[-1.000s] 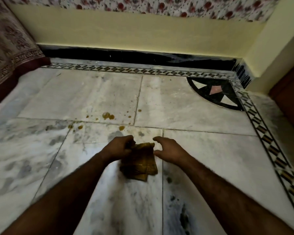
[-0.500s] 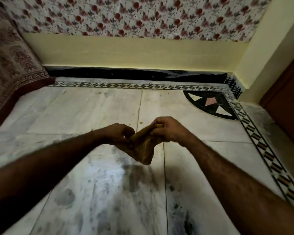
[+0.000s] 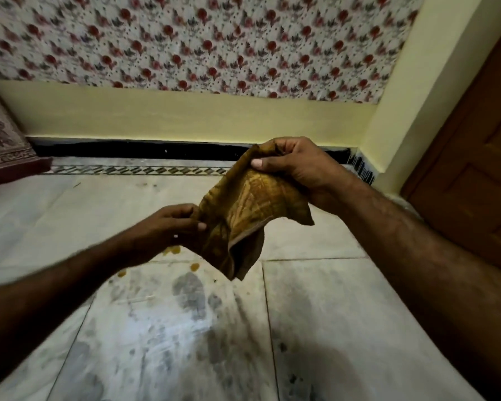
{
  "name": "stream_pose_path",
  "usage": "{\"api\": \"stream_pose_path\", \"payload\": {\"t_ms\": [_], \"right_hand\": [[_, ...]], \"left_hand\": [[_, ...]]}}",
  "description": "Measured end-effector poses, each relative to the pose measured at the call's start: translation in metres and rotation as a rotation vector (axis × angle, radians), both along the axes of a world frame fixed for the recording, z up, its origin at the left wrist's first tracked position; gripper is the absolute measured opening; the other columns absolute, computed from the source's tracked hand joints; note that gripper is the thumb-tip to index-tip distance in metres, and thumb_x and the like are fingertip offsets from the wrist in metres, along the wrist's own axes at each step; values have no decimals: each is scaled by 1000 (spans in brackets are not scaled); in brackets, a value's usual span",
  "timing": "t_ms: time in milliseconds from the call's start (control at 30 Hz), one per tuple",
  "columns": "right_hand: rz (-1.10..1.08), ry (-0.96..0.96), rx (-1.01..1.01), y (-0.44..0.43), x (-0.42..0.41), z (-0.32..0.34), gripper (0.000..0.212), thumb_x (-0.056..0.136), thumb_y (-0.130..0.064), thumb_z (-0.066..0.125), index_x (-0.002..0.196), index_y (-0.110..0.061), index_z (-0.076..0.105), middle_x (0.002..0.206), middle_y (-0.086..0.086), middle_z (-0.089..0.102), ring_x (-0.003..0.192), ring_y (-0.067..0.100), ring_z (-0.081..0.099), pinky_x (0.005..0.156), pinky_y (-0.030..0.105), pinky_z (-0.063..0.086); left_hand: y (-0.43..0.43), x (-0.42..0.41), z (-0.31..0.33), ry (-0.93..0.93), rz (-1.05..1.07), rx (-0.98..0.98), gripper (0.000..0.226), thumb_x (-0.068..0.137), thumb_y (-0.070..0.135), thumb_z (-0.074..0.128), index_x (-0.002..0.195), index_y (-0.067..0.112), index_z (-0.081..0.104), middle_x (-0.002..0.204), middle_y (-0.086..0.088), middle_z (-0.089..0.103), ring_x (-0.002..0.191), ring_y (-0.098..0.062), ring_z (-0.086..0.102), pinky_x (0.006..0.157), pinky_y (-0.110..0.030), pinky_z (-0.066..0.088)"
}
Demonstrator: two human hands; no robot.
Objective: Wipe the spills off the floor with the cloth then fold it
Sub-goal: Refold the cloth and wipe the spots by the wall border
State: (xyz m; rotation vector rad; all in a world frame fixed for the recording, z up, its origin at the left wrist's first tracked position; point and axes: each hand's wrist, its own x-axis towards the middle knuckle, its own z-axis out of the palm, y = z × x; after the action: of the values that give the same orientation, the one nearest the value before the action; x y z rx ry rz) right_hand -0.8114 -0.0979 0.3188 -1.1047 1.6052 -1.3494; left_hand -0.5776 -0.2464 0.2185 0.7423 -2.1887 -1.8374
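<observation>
A mustard-brown cloth (image 3: pixel 248 215) hangs in the air above the marble floor (image 3: pixel 171 337), partly unfolded and drooping in the middle. My right hand (image 3: pixel 295 166) pinches its upper corner, held higher. My left hand (image 3: pixel 171 225) grips its lower left edge. Small orange-brown spills (image 3: pixel 172 250) lie on the floor just below my left hand, with two more drops (image 3: pixel 194 266) beside them; my left arm and the cloth hide part of them.
A yellow wall with a black skirting (image 3: pixel 156 149) and floral fabric stands ahead. A patterned bed cover (image 3: pixel 3 146) hangs at the far left. A brown wooden door (image 3: pixel 475 169) is at the right. Dark smudges mark the near floor tiles.
Both hands lifted the cloth off the floor and raised it. The right hand rose higher and pulled its corner away, opening the cloth. The view tilted up toward the wall.
</observation>
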Motion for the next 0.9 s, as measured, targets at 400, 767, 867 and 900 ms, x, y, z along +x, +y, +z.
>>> {"api": "stream_pose_path", "payload": {"t_ms": [400,767,867,900], "right_hand": [[-241,370,581,-13,-38,-52,28,90,-18,75,113,-10,63,113,12,68,105,28,66,83,45,60],[121,274,296,-52,112,-36,57,78,-45,77,113,-4,59,102,10,76,90,21,76,79,34,63],[91,246,188,-75,112,-33,27,90,-9,73,111,5,63,103,18,75,88,23,76,73,30,62],[106,239,170,-82,111,-31,21,92,-3,69,111,6,65,102,19,75,89,25,76,74,33,63]], "left_hand": [[-20,-22,0,202,48,271,25,90,12,69,112,21,61,88,-5,71,77,-20,68,68,-32,56],[-47,-13,30,282,306,360,4,87,10,73,88,9,70,80,-6,68,77,-21,68,68,-33,58],[-53,12,40,341,301,405,46,75,19,83,116,10,64,100,-5,71,91,-20,72,73,-34,58],[-53,20,40,343,312,392,62,70,17,85,126,15,57,110,-5,72,98,-21,73,75,-36,58]]}}
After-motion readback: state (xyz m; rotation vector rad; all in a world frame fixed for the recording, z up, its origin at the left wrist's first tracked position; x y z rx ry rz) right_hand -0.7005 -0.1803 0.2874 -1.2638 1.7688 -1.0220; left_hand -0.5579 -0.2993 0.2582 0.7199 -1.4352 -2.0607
